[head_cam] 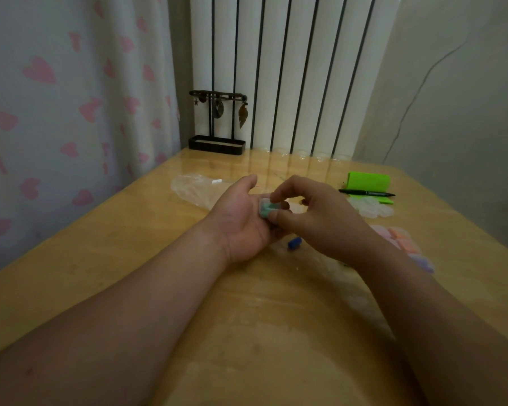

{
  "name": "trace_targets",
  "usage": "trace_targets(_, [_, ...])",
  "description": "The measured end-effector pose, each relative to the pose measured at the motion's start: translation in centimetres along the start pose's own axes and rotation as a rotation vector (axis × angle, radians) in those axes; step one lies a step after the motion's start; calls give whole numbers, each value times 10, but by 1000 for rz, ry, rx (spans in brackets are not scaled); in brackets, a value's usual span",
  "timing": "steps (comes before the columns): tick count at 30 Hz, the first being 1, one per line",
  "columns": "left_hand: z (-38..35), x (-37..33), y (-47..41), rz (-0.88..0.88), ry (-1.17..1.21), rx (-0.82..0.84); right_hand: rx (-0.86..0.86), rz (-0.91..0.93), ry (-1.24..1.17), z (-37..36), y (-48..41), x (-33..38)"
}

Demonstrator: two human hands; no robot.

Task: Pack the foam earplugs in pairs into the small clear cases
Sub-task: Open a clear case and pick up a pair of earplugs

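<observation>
Green earplugs (pixel 267 213) fill a clear case (pixel 261 204) cradled in the upturned left hand (pixel 241 227); the right hand (pixel 314 218) pinches that case between thumb and forefinger; a blue earplug (pixel 294 243) lies on the table (pixel 129 259) just below.

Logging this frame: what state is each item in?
clear case: green earplugs inside, lid unclear
left hand: palm up, holds the case
right hand: pinches the case
blue earplug: loose on the table
plastic bag: lying crumpled
black pen: lying flat
</observation>
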State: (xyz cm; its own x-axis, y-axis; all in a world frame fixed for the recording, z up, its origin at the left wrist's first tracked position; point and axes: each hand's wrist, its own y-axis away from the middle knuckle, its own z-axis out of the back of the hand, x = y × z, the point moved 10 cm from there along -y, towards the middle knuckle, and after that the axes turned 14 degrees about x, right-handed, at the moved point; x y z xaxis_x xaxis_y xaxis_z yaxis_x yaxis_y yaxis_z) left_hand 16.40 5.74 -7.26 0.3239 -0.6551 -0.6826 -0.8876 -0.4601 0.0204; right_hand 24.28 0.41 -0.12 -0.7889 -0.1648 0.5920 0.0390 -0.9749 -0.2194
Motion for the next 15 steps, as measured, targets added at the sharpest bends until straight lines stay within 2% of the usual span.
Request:
trace_targets(5, [4,0,-4,5,-17,2,-18,-15,131,-1,0,1])
trace_targets(9, [-8,0,1,-5,-133,81,-53,-16,68,5,3,-2])
trace_targets(15, [-10,-5,-2,-76,-268,64,-37,-2,87,4,1,-6])
